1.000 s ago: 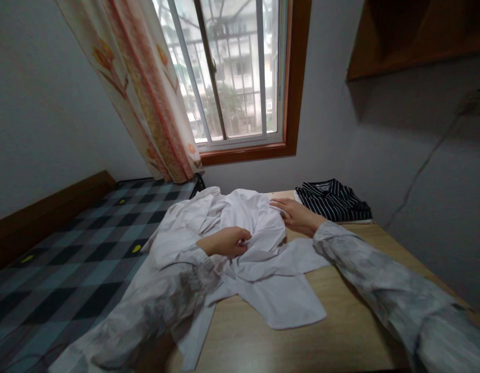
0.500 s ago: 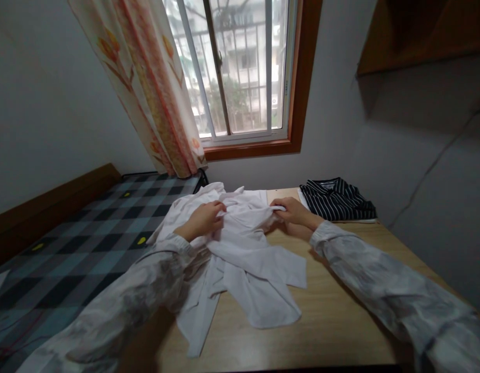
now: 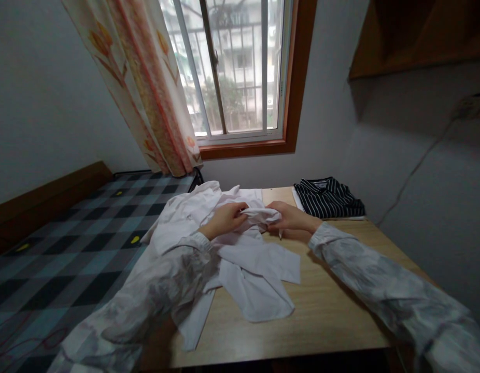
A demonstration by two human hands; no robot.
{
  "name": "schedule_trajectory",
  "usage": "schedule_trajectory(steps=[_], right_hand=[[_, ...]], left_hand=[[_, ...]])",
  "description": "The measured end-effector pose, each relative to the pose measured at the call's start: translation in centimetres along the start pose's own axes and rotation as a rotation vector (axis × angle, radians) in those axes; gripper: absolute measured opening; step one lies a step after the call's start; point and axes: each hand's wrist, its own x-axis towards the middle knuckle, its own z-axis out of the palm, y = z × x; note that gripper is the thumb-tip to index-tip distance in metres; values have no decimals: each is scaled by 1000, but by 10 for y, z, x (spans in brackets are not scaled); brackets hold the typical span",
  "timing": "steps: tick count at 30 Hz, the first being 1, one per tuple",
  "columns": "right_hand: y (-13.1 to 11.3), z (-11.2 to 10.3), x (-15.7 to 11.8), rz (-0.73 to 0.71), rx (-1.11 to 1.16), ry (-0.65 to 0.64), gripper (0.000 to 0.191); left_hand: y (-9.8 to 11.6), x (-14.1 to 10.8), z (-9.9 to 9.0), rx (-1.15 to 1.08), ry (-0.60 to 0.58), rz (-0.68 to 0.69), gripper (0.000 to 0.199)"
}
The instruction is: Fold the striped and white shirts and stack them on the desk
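Note:
A rumpled white shirt [image 3: 251, 280] lies across the wooden table, its loose parts spread toward the front edge and its bulk heaped at the back left. My left hand [image 3: 226, 218] pinches a bunched fold of it near the middle. Close by on the right, my right hand [image 3: 288, 216] grips the other end of the same fold, lifted a little off the table. Part of the cloth behind and under my left forearm is hidden.
A folded black striped shirt [image 3: 328, 198] rests on white cloth at the table's [image 3: 333, 290] back right. Left of the table is a bed with a checked cover [image 3: 88, 248]. A curtain [image 3: 146, 93] hangs beside the window [image 3: 240, 77]; a wooden shelf [image 3: 414, 41] juts out upper right.
My left hand has moved right, closer to my right hand. The stretch of white cloth between them is now gathered and shorter. The view has shifted slightly.

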Motion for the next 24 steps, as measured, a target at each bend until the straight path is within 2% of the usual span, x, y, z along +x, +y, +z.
schedule_trajectory(steps=[3, 6, 10, 14, 16, 18, 21, 23, 24], right_hand=[[4, 7, -6, -111, -70, 76, 41], [18, 19, 1, -129, -116, 159, 50], [36, 35, 16, -116, -45, 242, 22], [38, 45, 22, 53, 115, 453, 22], [38, 46, 23, 155, 174, 547, 20], [39, 46, 26, 190, 240, 607, 19], [39, 43, 30, 185, 304, 599, 25], [37, 36, 28, 187, 305, 512, 31], [35, 32, 26, 183, 295, 426, 35]], left_hand=[[-2, -5, -15, -205, -44, 65, 23], [-2, -9, -29, -333, -50, 55, 23], [-9, -16, -48, -358, -39, 30, 23], [-27, -28, -63, -265, 65, 1, 26], [-40, -34, -65, -175, 95, -35, 27], [-55, -40, -61, -62, 107, -85, 28], [-73, -46, -50, 120, 120, -161, 29], [-79, -47, -42, 211, 138, -204, 30], [-80, -46, -39, 235, 150, -223, 30]])
